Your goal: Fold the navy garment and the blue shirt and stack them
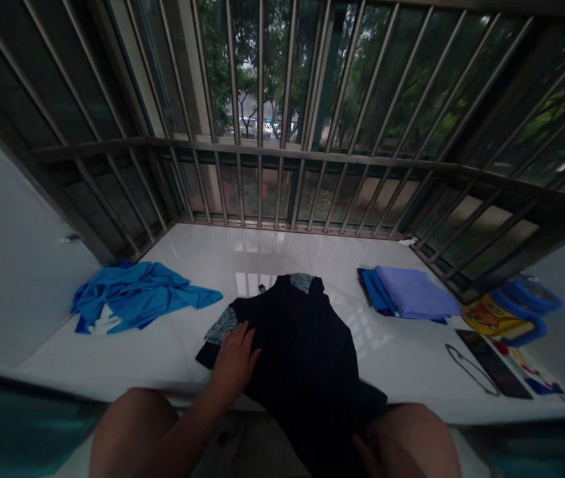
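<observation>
A dark navy shirt [302, 338] with grey patterned patches lies across the white ledge, its lower part hanging over the front edge between my knees. My left hand [237, 355] rests on the shirt's left side, beside a patterned patch, with its fingers spread flat on the cloth. Low in the picture, my right hand [366, 448] is at the shirt's lower right part, near my right knee. Shadow and the dark cloth hide most of its fingers, so its grip is unclear.
A crumpled blue garment [143, 295] lies at the left. Folded clothes with a lavender one [414, 292] on top sit at the right. Beyond are a blue-and-yellow container [504, 312], a dark flat panel [494, 365] and a thin cord loop [469, 368]. Metal bars [307, 156] line the window behind.
</observation>
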Motion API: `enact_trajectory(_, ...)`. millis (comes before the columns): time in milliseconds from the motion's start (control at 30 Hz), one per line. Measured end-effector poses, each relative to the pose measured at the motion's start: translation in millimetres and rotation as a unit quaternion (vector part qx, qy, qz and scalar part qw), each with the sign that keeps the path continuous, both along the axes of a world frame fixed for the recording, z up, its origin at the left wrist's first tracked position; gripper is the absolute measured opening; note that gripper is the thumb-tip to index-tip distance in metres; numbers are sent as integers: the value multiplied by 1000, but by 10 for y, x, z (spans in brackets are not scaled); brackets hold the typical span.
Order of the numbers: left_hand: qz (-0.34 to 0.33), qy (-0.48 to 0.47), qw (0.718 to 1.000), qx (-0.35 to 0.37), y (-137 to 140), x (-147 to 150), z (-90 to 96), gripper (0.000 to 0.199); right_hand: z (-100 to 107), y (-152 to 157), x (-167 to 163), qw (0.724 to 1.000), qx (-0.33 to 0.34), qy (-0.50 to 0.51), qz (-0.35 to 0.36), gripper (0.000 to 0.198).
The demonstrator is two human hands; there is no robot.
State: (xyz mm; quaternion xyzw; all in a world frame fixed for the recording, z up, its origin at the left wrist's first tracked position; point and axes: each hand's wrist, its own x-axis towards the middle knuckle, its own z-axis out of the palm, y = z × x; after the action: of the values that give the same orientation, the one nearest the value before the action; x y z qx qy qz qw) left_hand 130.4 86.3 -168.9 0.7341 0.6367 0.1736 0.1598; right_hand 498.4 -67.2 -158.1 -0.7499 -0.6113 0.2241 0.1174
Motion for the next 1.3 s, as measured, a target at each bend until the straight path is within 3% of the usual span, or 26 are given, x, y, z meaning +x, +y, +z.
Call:
enact_trajectory(100, -48, -7, 999, -12, -145, -288, -124, 54, 263, 302, -112, 998, 59, -28, -6, 35)
enact_trajectory(200, -116, -13, 993, -6, -188, -442, -155, 60, 474, 900, -421, 986, 146, -45, 74, 30)
enact_trajectory(300, -158, -14, 987, 28, -118, -565, -243, 51, 527, 1633, -771, 968, 164, -77, 175, 30)
enact_trajectory(400, -79, -13, 992, 96, 48, -734, -331, 45, 467, 2209, -974, 971, 127, -138, 151, 40)
enact_trajectory(500, 53, 23, 990, 127, 233, -933, -279, 53, 376, 2453, -982, 979, 92, -165, 76, 57)
enact_trajectory(600, 88, 77, 991, 69, 361, -1065, -59, 54, 336, 2456, -856, 983, 52, -170, 40, 51)
enact_trajectory(700, 100, 84, 991, 40, 380, -969, 214, 37, 390, 2353, -731, 987, 13, -153, 45, 32)
enact_trajectory(800, 84, -72, 993, -33, 219, -534, 413, 28, 532, 2089, -820, 992, 21, -119, 45, 30)
enact_trajectory(833, 61, -168, 979, -96, 122, -332, 459, 34, 591, 1944, -921, 994, 38, -89, 47, 32)
enact_trajectory(867, 28, -276, 945, -173, 8, -124, 499, 44, 653, 1770, -1052, 996, 53, -47, 57, 33)
enact_trajectory(900, 4, -379, 894, -240, -114, 72, 538, 55, 717, 1573, -1201, 995, 64, 9, 76, 31)
enact_trajectory(967, -5, -514, 803, -303, -342, 365, 628, 72, 844, 1149, -1483, 982, 28, 113, 152, 25)
enact_trajectory(1000, 15, -536, 786, -306, -432, 439, 684, 73, 905, 949, -1579, 971, 8, 145, 189, 27)
enact_trajectory(1033, 42, -531, 793, -297, -501, 457, 748, 72, 960, 775, -1625, 958, -10, 175, 225, 36)
enact_trajectory(1100, 87, -466, 842, -258, -588, 346, 902, 65, 1041, 547, -1559, 920, -28, 247, 303, 49)
enact_trajectory(1167, 61, -386, 893, -221, -651, 110, 1090, 58, 1064, 503, -1348, 897, 7, 303, 321, 34)
enact_trajectory(1233, -9, -310, 929, -202, -741, -150, 1319, 51, 1020, 598, -1145, 913, 69, 295, 273, 33)
enact_trajectory(1300, -95, -235, 946, -204, -868, -369, 1583, 43, 919, 741, -1088, 938, 87, 233, 243, 65)
